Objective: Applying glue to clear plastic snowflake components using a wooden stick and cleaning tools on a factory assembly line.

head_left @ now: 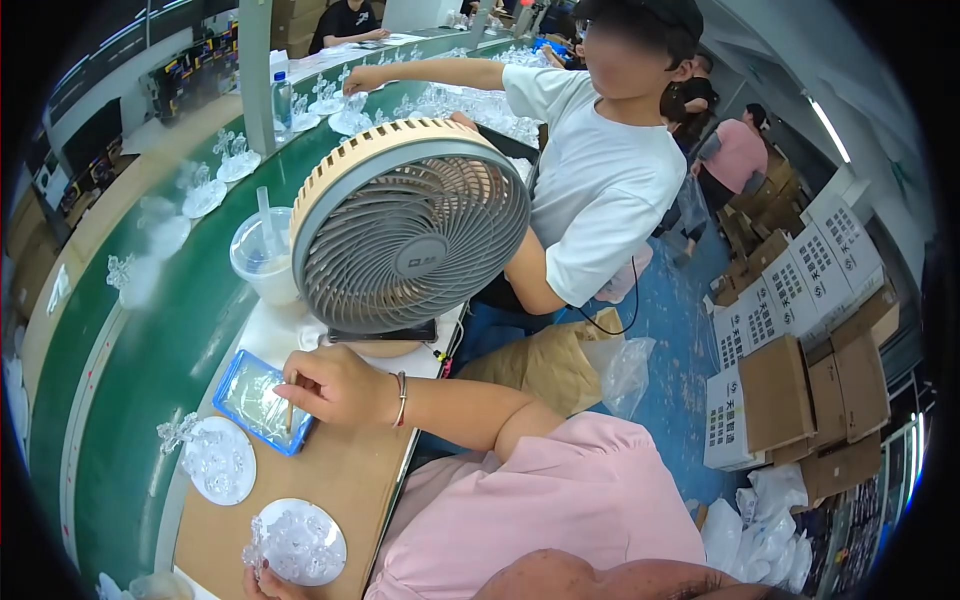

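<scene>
At the near edge of the brown worktop (330,480), our left hand (262,583) shows only as fingertips at the bottom of the view, touching a white round disc (300,542) that carries a cluster of clear plastic pieces. We cannot tell how far that grip is closed, since most of the hand is cut off. We judge the disc and its load light, glossy and somewhat slippery, with thin branches that could snap, so the flat rim is the safer place to take it.

Just beyond lies a second disc (222,460) with the same kind of clear cluster, touched by no hand. Past it sits a blue-rimmed tray (228,375) with a clear film or insert inside. Our right hand (335,385) rests over its far corner, the grip narrow, fingers pinched on a thin stick (290,412) whose tip points down into the tray. The stick looks stiff and very light; a fingertip pinch near its top suits it.

Farther on stands a beige desk fan (410,225), and left of it a clear cup with a straw (262,255). Beyond, a green conveyor belt (150,340) carries more discs, and a co-worker in a white shirt (600,170) reaches across it.
</scene>
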Demonstrator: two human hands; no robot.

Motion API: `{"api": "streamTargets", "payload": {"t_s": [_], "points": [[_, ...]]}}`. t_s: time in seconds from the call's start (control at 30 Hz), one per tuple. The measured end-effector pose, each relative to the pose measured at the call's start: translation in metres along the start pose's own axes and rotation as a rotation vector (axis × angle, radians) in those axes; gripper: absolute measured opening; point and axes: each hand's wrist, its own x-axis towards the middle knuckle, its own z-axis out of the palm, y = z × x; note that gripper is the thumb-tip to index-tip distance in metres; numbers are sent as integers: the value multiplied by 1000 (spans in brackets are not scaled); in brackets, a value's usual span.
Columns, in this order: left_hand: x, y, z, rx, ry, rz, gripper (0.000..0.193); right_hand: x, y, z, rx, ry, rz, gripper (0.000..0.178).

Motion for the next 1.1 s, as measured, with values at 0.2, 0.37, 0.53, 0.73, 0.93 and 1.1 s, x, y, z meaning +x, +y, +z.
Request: {"api": "streamTargets", "payload": {"t_s": [0.2, 0.37, 0.53, 0.73, 0.93, 1.1], "points": [[23, 125, 0, 169, -250, 27, 29, 1, 0, -4, 9, -5, 12, 20], [2, 4, -4, -174, -62, -97, 22, 1, 3, -1, -15, 45, -62, 18], [5, -7, -21, -50, -218, -182, 33, -1, -1, -2, -13, 22, -38, 18], [3, 98, -4, 94, -82, -395, 26, -9, 11, 5, -16, 47, -3, 20], [11, 129, -6, 366, -113, -128, 17, -9, 13, 2, -40, 99, -12, 15], [22, 139, -10, 369, -166, -139, 18, -11, 20, 2, 23, 96, 56, 12]]}}
